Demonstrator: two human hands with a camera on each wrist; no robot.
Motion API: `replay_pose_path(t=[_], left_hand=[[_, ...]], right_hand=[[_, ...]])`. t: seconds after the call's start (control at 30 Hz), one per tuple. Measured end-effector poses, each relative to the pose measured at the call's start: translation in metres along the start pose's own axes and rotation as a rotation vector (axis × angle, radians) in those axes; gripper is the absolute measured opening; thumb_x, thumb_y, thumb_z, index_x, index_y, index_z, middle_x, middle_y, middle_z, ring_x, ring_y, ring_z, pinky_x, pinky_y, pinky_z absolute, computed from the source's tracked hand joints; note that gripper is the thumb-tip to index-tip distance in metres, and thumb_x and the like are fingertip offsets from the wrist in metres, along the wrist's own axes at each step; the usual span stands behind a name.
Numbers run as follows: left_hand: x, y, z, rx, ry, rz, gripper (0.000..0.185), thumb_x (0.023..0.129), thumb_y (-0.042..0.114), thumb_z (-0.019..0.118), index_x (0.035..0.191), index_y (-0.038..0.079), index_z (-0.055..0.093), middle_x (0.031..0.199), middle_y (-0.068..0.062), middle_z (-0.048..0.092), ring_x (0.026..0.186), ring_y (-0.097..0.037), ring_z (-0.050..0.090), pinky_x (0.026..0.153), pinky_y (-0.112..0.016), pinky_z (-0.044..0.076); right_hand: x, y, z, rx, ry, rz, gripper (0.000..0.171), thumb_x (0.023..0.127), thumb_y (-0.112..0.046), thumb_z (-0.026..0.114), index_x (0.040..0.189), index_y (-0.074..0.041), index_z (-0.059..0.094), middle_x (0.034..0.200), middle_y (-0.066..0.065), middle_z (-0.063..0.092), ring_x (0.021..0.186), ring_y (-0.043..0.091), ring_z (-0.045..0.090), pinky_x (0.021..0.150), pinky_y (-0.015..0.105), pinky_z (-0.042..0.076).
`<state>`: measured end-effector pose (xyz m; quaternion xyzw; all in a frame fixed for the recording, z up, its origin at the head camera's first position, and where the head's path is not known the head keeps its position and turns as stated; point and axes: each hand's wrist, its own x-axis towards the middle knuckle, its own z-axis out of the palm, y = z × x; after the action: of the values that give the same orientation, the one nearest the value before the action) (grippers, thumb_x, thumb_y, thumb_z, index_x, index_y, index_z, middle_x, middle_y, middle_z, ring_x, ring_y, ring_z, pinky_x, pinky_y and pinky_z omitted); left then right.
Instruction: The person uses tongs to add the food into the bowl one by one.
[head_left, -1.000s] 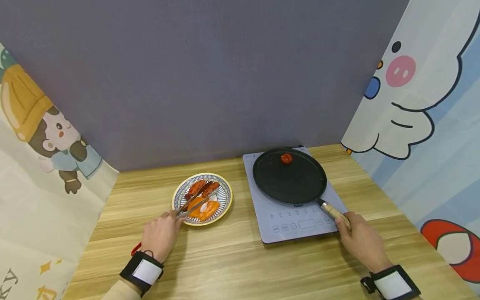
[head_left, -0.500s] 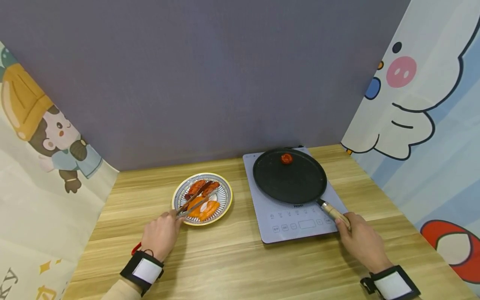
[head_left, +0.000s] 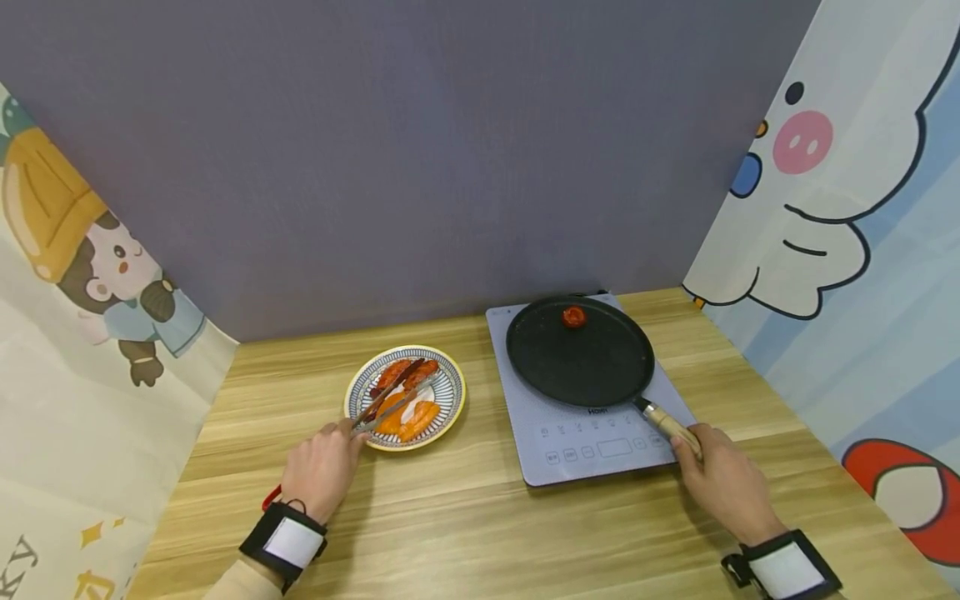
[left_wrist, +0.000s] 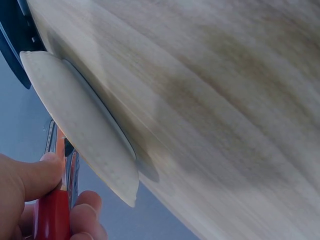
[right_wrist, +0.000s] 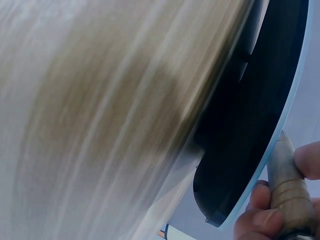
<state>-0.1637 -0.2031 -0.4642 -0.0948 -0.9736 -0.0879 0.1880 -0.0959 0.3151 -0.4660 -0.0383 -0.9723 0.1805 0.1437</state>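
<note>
In the head view my left hand (head_left: 321,471) holds metal tongs (head_left: 388,393) over a patterned plate (head_left: 452,400). In the left wrist view, thumb and fingers pinch their red handle (left_wrist: 52,212). The tong tips lie at reddish-brown pieces of food (head_left: 422,374) on the plate; whether they touch is unclear. Orange pieces (head_left: 420,422) lie nearer on the plate. My right hand (head_left: 726,482) grips the wooden handle (head_left: 667,425) of a flat black pan (head_left: 577,367). Near the pan's far side lies one small round red piece of food (head_left: 573,317).
The pan rests on a light grey induction cooktop (head_left: 540,457), its control panel facing me. Everything stands on a wood-grain table (head_left: 450,533). A grey panel (head_left: 420,167) rises behind it, and cartoon-printed curtains (head_left: 810,250) hang at the sides.
The two tong arms shift very slightly over the food on the plate. My right hand, the pan and the plate stay in place.
</note>
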Motion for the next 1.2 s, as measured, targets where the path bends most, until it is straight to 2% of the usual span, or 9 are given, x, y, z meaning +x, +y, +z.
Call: replay_pose_path(t=[0.83, 1.2], left_hand=[[0.0025, 0.0013, -0.0006, -0.01, 0.01, 0.011, 0.031, 0.085, 0.028, 0.073, 0.096, -0.001, 0.067, 0.068, -0.01, 0.059, 0.043, -0.022, 0.049, 0.036, -0.035, 0.033], [0.0057, 0.0055, -0.0027, -0.007, 0.056, 0.04, 0.028, 0.084, 0.026, 0.073, 0.093, 0.001, 0.067, 0.07, -0.01, 0.062, 0.044, -0.022, 0.051, 0.037, -0.035, 0.034]], right_hand=[[-0.0008, 0.0002, 0.0007, -0.005, 0.011, -0.007, 0.031, 0.097, -0.026, 0.055, 0.105, 0.004, 0.057, 0.069, 0.004, 0.046, 0.053, 0.016, 0.041, 0.044, 0.031, 0.028], [-0.0006, 0.0009, 0.001, -0.004, 0.009, -0.005, 0.033, 0.097, -0.027, 0.054, 0.106, 0.004, 0.057, 0.07, 0.005, 0.046, 0.053, 0.016, 0.041, 0.044, 0.031, 0.029]])
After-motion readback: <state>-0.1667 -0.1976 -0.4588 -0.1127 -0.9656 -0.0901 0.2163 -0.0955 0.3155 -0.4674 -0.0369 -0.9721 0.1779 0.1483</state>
